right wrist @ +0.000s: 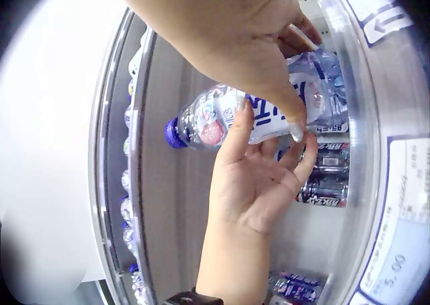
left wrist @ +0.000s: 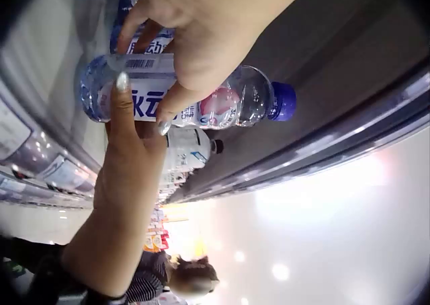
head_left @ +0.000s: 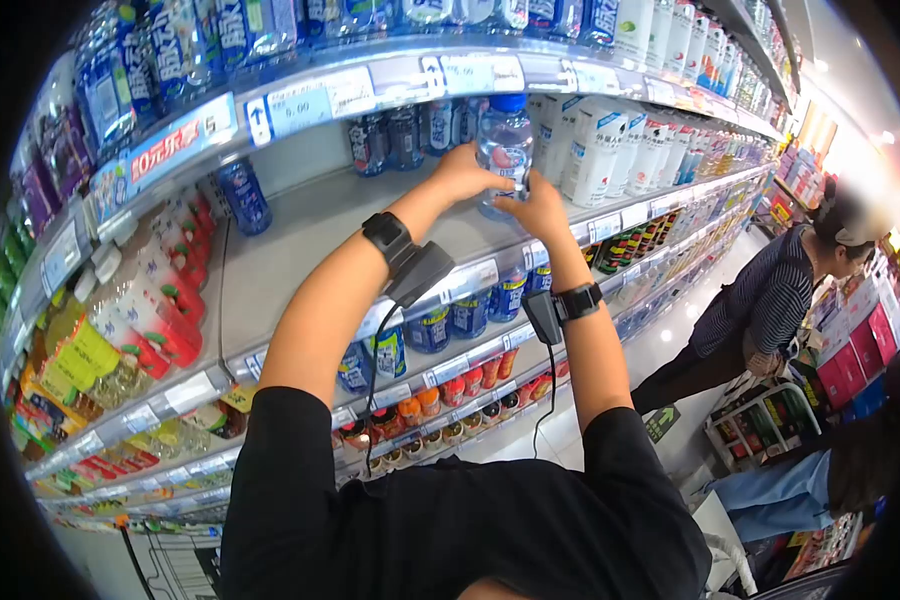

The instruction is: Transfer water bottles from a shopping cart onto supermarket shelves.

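A clear bottle with a blue cap and a white-and-blue label [head_left: 505, 150] stands upright at the front of a shelf, gripped from both sides. My left hand [head_left: 465, 173] has its thumb across the label and its fingers curled round the bottle's left side. On the other side my right hand [head_left: 538, 205] holds the lower part. In the left wrist view the bottle [left wrist: 235, 103] lies across the picture between my left hand [left wrist: 195, 43] and right hand [left wrist: 131, 127]. The right wrist view shows both thumbs on the label of the bottle [right wrist: 269, 117].
White bottles [head_left: 595, 160] line the shelf right of the held one; darker bottles [head_left: 405, 135] stand behind, to the left. A shelf edge with price tags [head_left: 310, 105] runs just above. At the right, a person in a striped top [head_left: 770, 290] stands in the aisle.
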Available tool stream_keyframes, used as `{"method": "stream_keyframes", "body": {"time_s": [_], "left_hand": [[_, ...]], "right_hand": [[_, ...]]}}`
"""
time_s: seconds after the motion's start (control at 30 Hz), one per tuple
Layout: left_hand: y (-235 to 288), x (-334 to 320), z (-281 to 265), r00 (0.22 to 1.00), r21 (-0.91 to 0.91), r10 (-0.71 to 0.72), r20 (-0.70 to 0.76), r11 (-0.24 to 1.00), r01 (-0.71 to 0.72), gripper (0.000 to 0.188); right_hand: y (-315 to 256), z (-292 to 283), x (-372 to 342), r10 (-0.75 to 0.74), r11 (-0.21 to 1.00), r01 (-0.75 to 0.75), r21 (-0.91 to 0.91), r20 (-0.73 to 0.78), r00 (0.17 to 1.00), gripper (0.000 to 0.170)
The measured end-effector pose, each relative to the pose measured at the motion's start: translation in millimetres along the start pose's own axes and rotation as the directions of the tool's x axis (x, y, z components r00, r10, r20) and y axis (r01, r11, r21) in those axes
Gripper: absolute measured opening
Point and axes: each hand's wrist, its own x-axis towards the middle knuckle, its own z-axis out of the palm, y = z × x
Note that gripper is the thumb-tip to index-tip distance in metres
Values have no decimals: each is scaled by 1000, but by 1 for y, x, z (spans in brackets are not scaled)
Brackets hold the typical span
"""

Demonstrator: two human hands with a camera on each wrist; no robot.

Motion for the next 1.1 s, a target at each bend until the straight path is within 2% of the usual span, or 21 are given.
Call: {"method": "stream_keyframes", "body": {"time_s": [0.03,0.07,0.13,0.2,0.3,0.37,0.47,0.57,0.6,0.7,0.73,0.8,0.83,0.87,0.93,1.0,1.1], "left_hand": [[13,5,-2,999,-43,-25,44,999,27,53],[24,4,-6,987,22,-138,81,990,137,51],[16,20,-8,961,-43,-260,96,963,265,50],[3,34,-15,933,-51,-336,130,937,344,49],[-24,46,-18,947,-30,-314,-74,950,312,54],[-22,44,-26,931,-17,-342,-129,939,343,58],[-41,45,-27,890,-95,-337,-307,941,323,58],[-20,30,-25,814,-241,-506,-283,860,451,52],[-15,22,-22,832,-291,-500,-240,855,430,47],[-75,49,-10,894,-333,-372,-248,900,282,41],[-68,48,-12,897,-375,-388,-213,880,292,53],[-76,56,-14,854,-400,-454,-255,854,334,53],[-85,63,-12,834,-414,-481,-269,840,351,53],[-99,71,-8,836,-453,-463,-294,838,305,54],[-78,56,-8,844,-527,-462,-272,806,271,54],[-78,50,-8,845,-594,-468,-258,767,243,54],[-105,53,-6,929,-517,-269,-255,849,104,52]], "right_hand": [[5,2,11,42,998,-42,-51,13,999,50],[11,4,19,88,991,-85,-101,26,996,51],[13,9,33,203,956,-188,-225,46,978,52],[24,21,45,173,956,-156,-249,48,984,52],[38,48,64,158,958,-142,-248,46,986,52],[35,65,74,106,966,-100,-240,10,994,52],[13,82,85,243,939,-251,-233,-65,968,55],[2,90,87,230,958,-244,-149,-104,968,59],[4,94,88,264,961,-270,-65,-89,960,56],[30,117,103,372,903,-358,238,-16,928,42],[51,135,115,405,848,-381,368,14,914,35],[90,163,138,362,764,-377,524,136,922,18],[72,140,127,249,827,-317,464,204,947,21],[51,114,115,132,878,-238,416,269,954,25],[35,106,109,279,637,-439,634,342,897,33],[20,104,102,376,297,-585,754,471,798,41],[7,86,88,362,572,-564,595,434,825,46]]}}
